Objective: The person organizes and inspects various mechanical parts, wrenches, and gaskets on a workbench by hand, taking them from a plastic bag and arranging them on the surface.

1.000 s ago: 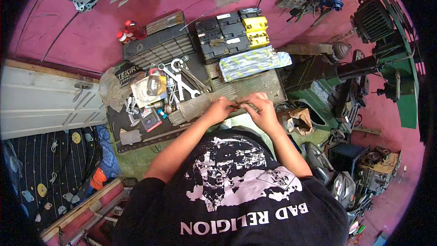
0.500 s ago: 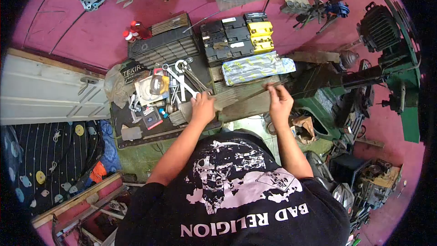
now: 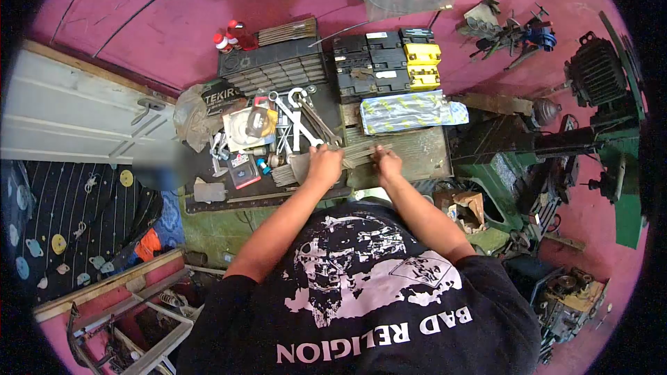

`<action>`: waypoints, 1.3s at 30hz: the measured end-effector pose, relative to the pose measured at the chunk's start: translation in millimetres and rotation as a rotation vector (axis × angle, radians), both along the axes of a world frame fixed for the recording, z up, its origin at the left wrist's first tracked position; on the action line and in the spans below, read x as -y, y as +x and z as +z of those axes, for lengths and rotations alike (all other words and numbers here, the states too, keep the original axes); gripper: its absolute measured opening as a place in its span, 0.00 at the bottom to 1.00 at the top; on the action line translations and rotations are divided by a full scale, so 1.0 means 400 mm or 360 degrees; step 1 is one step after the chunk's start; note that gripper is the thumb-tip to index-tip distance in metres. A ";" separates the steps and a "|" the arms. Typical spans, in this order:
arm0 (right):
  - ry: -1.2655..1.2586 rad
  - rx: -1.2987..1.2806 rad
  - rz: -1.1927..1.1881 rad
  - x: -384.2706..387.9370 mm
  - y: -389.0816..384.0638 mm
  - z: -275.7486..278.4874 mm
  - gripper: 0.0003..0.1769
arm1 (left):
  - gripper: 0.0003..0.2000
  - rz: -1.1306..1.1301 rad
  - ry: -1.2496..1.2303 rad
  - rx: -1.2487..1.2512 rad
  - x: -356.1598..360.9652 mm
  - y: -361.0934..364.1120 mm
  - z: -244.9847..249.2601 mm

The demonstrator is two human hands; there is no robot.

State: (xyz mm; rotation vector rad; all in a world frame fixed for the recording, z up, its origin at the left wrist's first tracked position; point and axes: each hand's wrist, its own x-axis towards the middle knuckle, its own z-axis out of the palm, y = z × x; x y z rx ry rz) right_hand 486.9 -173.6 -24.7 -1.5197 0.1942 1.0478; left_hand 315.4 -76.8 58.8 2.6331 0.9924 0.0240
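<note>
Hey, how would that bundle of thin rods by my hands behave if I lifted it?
The rods might slide apart, since they lie as many separate lengths. The wrapper beside the left hand probably steadies only the stretch it covers. Each rod looks straight, so likely fairly stiff.

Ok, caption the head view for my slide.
Left hand and right hand at a bundle of thin rods near wrenches.

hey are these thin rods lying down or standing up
Lying down; the rods stretch sideways between the left hand and right hand.
</note>
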 end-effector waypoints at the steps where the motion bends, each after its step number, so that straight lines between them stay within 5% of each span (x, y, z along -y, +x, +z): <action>1: -0.0055 -0.0036 0.0038 -0.014 -0.032 0.007 0.13 | 0.11 0.0003 -0.0008 0.0073 0.003 -0.007 -0.004; 7: -0.0116 -0.0065 0.0231 -0.045 -0.102 0.036 0.12 | 0.17 -0.0046 -0.0294 0.0318 0.006 -0.132 0.000; 15: -0.0129 -0.0245 0.0584 0.006 -0.122 0.096 0.10 | 0.15 0.0678 -0.0076 0.0221 -0.038 -0.487 -0.057; 18: -0.0362 0.0810 0.0463 0.011 -0.211 -0.006 0.14 | 0.13 0.0662 -0.0111 0.0085 -0.035 -0.606 -0.064; 19: -0.0431 0.1081 0.0536 -0.003 -0.263 0.075 0.17 | 0.13 0.0604 -0.0105 -0.0009 -0.035 -0.633 -0.067; 21: -0.0207 0.1409 0.0899 -0.025 -0.334 0.097 0.17 | 0.09 0.0612 -0.0137 -0.0029 -0.042 -0.665 -0.080; 25: 0.0330 0.1386 0.1986 -0.096 -0.458 0.195 0.10 | 0.09 0.0470 -0.0302 -0.0188 -0.075 -0.687 -0.116; 27: 0.0346 0.1604 0.2202 -0.116 -0.514 0.137 0.11 | 0.07 0.0388 -0.0265 -0.0177 -0.091 -0.685 -0.133; 29: -0.0090 0.2104 0.2762 -0.140 -0.560 0.113 0.11 | 0.04 0.0110 -0.0226 -0.0142 -0.108 -0.684 -0.146; 30: 0.0028 0.2417 0.2665 -0.133 -0.572 0.053 0.12 | 0.05 0.0085 -0.0208 -0.0152 -0.110 -0.679 -0.157; 33: -0.0217 0.2577 0.2802 -0.140 -0.598 0.061 0.12 | 0.07 -0.0130 0.0148 -0.0211 -0.109 -0.674 -0.177; 36: -0.0475 0.2190 0.2781 -0.162 -0.600 0.073 0.12 | 0.08 -0.0223 0.0163 -0.0283 -0.110 -0.675 -0.176; 39: -0.0374 0.2298 0.2742 -0.164 -0.600 0.065 0.11 | 0.07 -0.0254 0.0158 -0.0262 -0.110 -0.681 -0.173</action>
